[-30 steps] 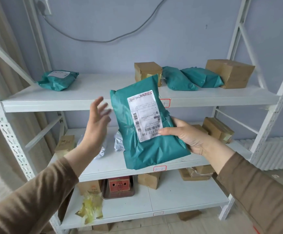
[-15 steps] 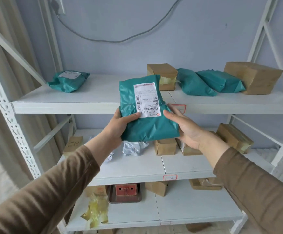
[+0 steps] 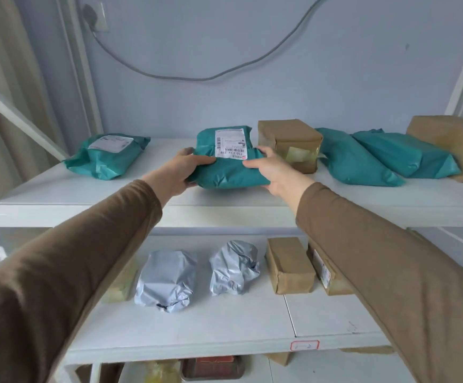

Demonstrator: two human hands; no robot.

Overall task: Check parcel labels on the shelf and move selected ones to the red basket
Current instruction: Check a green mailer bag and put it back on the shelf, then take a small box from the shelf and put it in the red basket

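A teal parcel (image 3: 229, 168) with a white barcode label (image 3: 230, 143) facing up lies on the upper shelf (image 3: 67, 194) of a white rack. My left hand (image 3: 181, 172) grips its left edge, thumb on top. My right hand (image 3: 271, 170) grips its right edge, thumb by the label's lower corner. Another labelled teal parcel (image 3: 108, 156) lies at the shelf's left. Two more teal parcels (image 3: 357, 164) (image 3: 407, 154) lie to the right. No red basket is in view.
Brown boxes (image 3: 291, 142) (image 3: 457, 142) stand on the upper shelf, one touching the held parcel's right side. The middle shelf (image 3: 224, 327) carries two grey-white bags (image 3: 166, 280) (image 3: 234, 266) and brown boxes (image 3: 289, 265). A grey cable (image 3: 197, 77) hangs on the wall.
My two hands carried the teal parcel up and forward from in front of the rack onto the upper shelf. A second ago only my right hand held it. The camera moved closer.
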